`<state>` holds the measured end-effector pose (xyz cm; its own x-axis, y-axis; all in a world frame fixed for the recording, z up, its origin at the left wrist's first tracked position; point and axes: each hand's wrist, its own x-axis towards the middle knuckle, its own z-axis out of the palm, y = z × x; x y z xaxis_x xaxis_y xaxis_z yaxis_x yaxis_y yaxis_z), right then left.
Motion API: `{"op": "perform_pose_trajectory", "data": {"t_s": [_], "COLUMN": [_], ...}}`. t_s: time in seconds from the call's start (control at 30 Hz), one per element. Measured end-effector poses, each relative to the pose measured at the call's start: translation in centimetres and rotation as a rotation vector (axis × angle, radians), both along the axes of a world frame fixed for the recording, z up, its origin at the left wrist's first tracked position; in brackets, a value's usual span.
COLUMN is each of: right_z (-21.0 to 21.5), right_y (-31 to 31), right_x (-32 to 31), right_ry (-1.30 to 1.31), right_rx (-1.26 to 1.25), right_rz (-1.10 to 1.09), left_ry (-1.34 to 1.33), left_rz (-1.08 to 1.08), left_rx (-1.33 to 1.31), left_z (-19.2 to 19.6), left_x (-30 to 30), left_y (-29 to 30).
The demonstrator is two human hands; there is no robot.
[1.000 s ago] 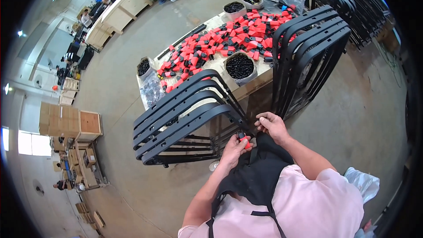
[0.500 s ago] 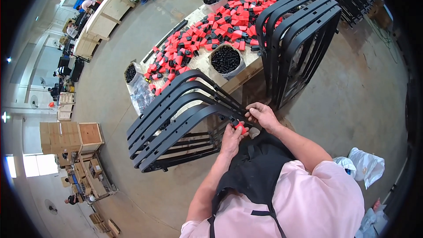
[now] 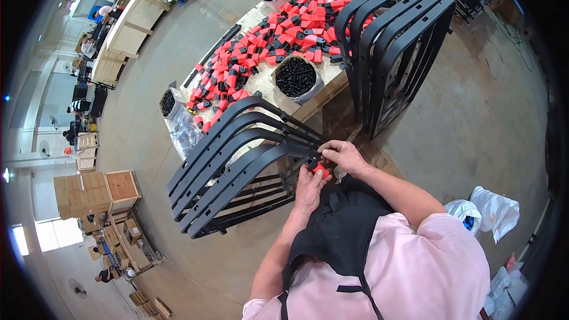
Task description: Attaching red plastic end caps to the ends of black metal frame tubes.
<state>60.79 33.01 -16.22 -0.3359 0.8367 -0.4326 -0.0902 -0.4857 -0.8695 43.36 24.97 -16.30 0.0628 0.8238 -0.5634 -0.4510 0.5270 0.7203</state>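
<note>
Closer together than a second ago, the two hands now meet beside the near rack of black frames [image 3: 232, 179], the right hand [image 3: 347, 159] having come in toward the left. Between thumb and fingers, the left hand [image 3: 306, 192] grasps a red-and-black fitting [image 3: 322, 169], which sits right by the inner end of the nearest frame; whether it touches is hard to make out. Right fingertips are drawn together just above it; I cannot tell whether they pinch anything small.

Good handling here probably means keeping the left grip firm and square, lining the fitting's black portion up with the bar before applying pressure, and letting the right fingertips steady the joint without twisting it.

Satin-looking, flat-sided bars bend through rounded corners and carry small holes along their faces; a second rack of frames [image 3: 409, 21] stands to the right. Glossy, blocky fittings, likely moulded plastic, heap up in a pile [image 3: 290, 26] on the pale tabletop [image 3: 265, 85]. Near its front edge, an open-topped bag [image 3: 296, 77] brims with short, dark, rod-like pieces, and crinkled clear plastic [image 3: 185, 133] lies at the left corner.
</note>
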Motion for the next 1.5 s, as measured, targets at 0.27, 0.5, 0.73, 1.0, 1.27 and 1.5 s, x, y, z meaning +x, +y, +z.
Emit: {"op": "perform_pose_trajectory", "data": {"t_s": [0.27, 0.5, 0.73, 1.0, 1.27, 1.5], "right_z": [-0.1, -1.3, -1.0, -1.6, 0.2, 1.0], "right_y": [0.4, 1.3, 2.1, 1.9, 2.5, 2.2], "right_x": [-1.0, -0.7, -1.1, -1.4, -0.9, -1.0], "right_ry": [-0.075, -0.079, -0.063, -0.123, -0.280, -0.382], "right_rx": [-0.002, 0.122, 0.080, 0.145, 0.409, 0.483], "right_rz": [0.080, 0.167, 0.105, 0.152, 0.240, 0.304], "left_ry": [0.030, 0.027, 0.045, 0.026, -0.001, 0.003], "left_rz": [-0.036, -0.041, -0.052, 0.006, 0.014, 0.031], "left_rx": [0.014, -0.010, 0.006, 0.040, 0.017, 0.007], "left_z": [-0.3, -0.3, -0.6, -0.9, -0.3, -0.4], "left_x": [-0.6, -0.6, -0.7, -0.3, -0.3, -0.5], "left_y": [0.0, 0.4, 0.4, 0.2, 0.4, 0.4]}}
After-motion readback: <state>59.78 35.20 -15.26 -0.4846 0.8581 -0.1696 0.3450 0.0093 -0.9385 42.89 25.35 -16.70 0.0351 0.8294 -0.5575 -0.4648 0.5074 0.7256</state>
